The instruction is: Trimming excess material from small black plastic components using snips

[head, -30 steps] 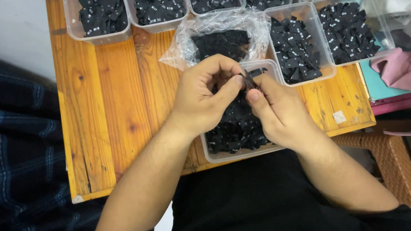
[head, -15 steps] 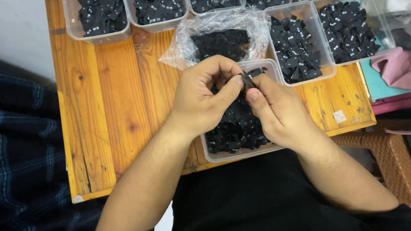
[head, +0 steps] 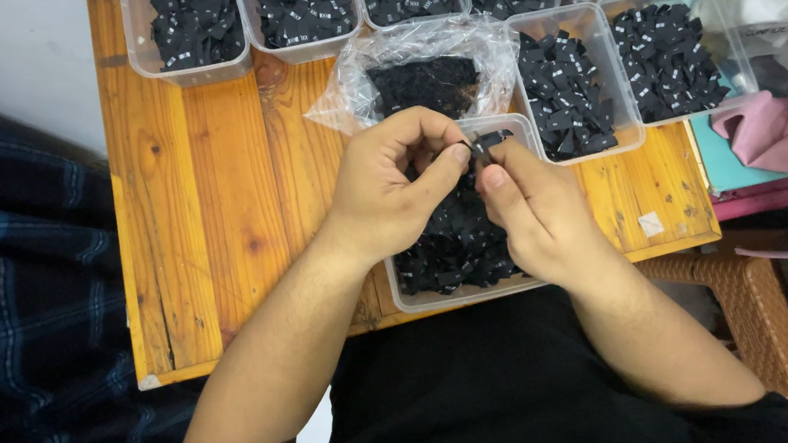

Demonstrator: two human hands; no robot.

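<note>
My left hand (head: 391, 188) and my right hand (head: 532, 208) meet over a clear plastic tub (head: 440, 297) full of small black fabric labels (head: 454, 249). Both pinch one small black label (head: 486, 142) between thumb and fingertips, just above the tub's far rim. The tub sits at the near edge of a wooden table (head: 219, 200). My hands hide much of the tub's contents.
A crumpled clear plastic bag (head: 418, 70) with black labels lies just behind the tub. Several clear tubs of black labels (head: 197, 28) line the table's far side and right (head: 573, 84). Pink and teal cloth (head: 766, 133) lies off the right edge beside a wicker stool (head: 759, 312).
</note>
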